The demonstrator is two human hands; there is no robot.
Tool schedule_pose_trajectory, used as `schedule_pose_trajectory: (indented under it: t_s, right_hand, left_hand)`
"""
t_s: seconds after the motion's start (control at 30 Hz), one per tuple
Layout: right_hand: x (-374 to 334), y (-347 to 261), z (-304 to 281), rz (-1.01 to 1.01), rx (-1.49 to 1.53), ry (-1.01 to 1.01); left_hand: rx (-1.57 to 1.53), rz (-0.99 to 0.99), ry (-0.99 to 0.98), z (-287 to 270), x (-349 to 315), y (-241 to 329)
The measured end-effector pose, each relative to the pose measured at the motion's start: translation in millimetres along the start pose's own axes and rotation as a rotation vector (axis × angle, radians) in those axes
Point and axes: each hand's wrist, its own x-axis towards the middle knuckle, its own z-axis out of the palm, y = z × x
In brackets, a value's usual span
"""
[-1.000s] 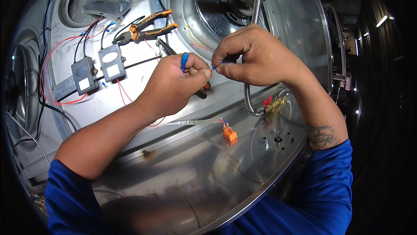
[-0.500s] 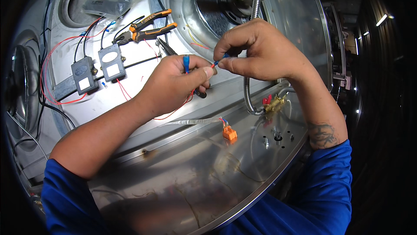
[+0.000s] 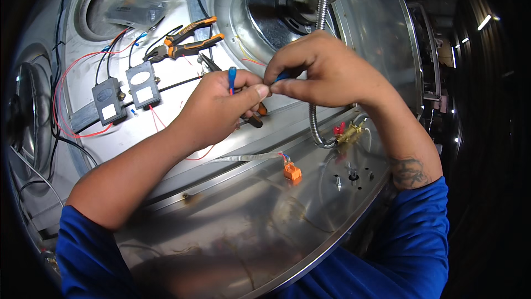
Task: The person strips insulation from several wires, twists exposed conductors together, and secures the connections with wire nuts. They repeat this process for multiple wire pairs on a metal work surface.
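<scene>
My left hand [image 3: 218, 100] is closed in a pinch on a thin red wire, and a blue crimp connector [image 3: 232, 74] stands up above its fingers. Against its fingertips, my right hand [image 3: 326, 69] pinches another blue crimp connector [image 3: 282, 76], mostly hidden by the fingers. Behind the left hand lie orange-and-black pliers [image 3: 185, 38] with their handles apart. A second slim tool [image 3: 209, 62] with dark and orange handles passes beneath that hand. Two black boxes [image 3: 109, 100] with red and black wires sit on the metal panel to the left.
An orange wire connector block [image 3: 292, 172] on a grey cable lies on the steel front. A flexible metal hose [image 3: 323, 0] runs down to a brass valve [image 3: 350, 132] with a red handle. A clear plastic bag [image 3: 141, 3] rests over a round opening at the back.
My fingertips have come together, covering the short red wire seen between them before. The right hand has shifted slightly left and down.
</scene>
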Motion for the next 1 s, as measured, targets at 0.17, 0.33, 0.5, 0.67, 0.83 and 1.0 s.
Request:
schedule_pose_trajectory:
  t_s: [0.17, 0.33, 0.5, 0.67, 0.83, 1.0]
  right_hand:
    - [-2.4, -0.6, -6.4, -0.016, 0.01, 0.034]
    - [0.8, -4.6, 1.1, -0.001, 0.067, -0.031]
    - [-0.2, -5.3, 1.8, 0.014, 0.085, -0.067]
    - [-0.4, -6.5, 3.3, 0.074, 0.101, -0.091]
    - [1.3, -9.2, 3.6, 0.043, 0.138, -0.012]
    - [-0.3, -5.4, 0.4, 0.022, 0.075, -0.052]
  left_hand:
    - [-0.107, -0.042, -0.058, -1.2, -5.6, -3.4]
    - [-0.06, 0.051, -0.094, 3.8, -9.1, -23.4]
    - [0.02, 0.171, -0.043, 7.2, -6.9, -31.5]
    - [-0.008, 0.147, -0.054, 0.9, -3.7, -19.8]
    - [-0.003, 0.056, -0.119, -2.8, -4.6, -12.7]
    - [0.007, 0.106, -0.044, 7.7, -4.5, -12.9]
